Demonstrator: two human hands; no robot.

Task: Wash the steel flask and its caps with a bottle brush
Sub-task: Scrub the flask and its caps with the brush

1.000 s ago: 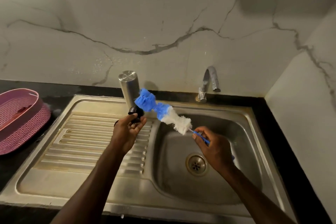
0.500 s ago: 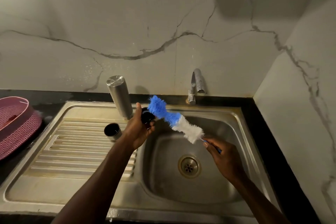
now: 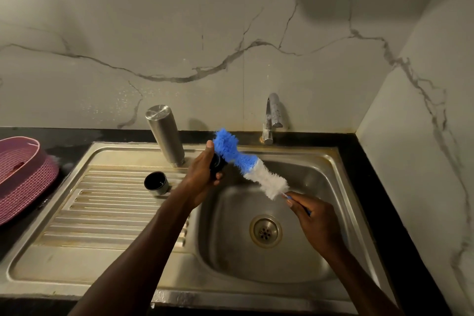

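Left hand (image 3: pixel 205 172) curled around a small dark round cap (image 3: pixel 217 165), held above the near-left edge of the sink bowl. Right hand (image 3: pixel 311 218) pinching the thin blue handle of a fluffy bottle brush (image 3: pixel 246 163), blue at the far end and white nearer the hand. Blue tip pressed against the cap, brush slanting down to the right over the bowl.

Behind the left hand, a tall cylindrical brushed-steel flask (image 3: pixel 165 133), upside down on the back edge of the ribbed draining board, leaning slightly left. Just in front of it, a second steel cap with dark inside (image 3: pixel 156 183), open side up on the ribs, apart from the flask.

Stainless-steel sink (image 3: pixel 359 182) set in a black counter, round drain (image 3: pixel 265 230) at the bowl's bottom. Chrome tap (image 3: pixel 272 117) at the back, spout turned right. Pink woven plastic basket (image 3: pixel 28 179) at the far left on the counter. Veined white marble wall (image 3: pixel 230 46) behind.
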